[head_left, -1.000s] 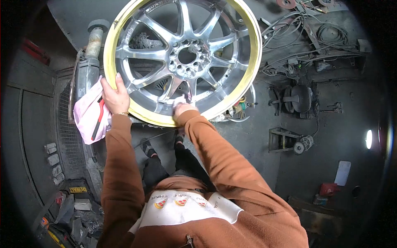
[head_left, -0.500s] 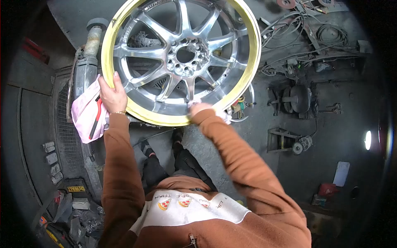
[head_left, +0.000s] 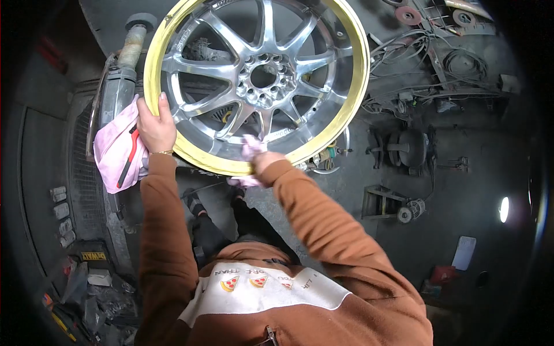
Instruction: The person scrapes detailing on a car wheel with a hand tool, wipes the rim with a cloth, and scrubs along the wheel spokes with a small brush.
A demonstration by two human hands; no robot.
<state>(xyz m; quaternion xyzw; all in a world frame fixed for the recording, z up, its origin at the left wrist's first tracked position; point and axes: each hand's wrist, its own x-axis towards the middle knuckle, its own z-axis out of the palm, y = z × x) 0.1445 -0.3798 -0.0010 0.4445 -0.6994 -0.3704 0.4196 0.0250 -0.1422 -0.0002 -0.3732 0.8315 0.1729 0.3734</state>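
A polished silver wheel rim [head_left: 265,40] with a yellow-covered outer edge fills the top middle. My left hand [head_left: 157,128] grips its lower left edge, thumb on the yellow band. Beside that hand hangs a pink cloth [head_left: 112,151] with a red and black tool [head_left: 129,158] lying on it; whether the fingers also hold these is hidden. My right hand [head_left: 268,162] is closed around a second pink cloth [head_left: 253,147], which touches the inner lower part of the rim below the spokes. Part of this cloth hangs below the edge.
Cables [head_left: 461,60] and discs [head_left: 408,15] lie at the upper right. A stool [head_left: 410,147] and a motor on a frame [head_left: 411,211] stand at the right. At the lower left are a DEWALT case [head_left: 95,256] and a metal grille [head_left: 86,173].
My right hand has gone right along the rim and then back left with its cloth. My left hand keeps its hold on the edge. The view has shifted slightly.
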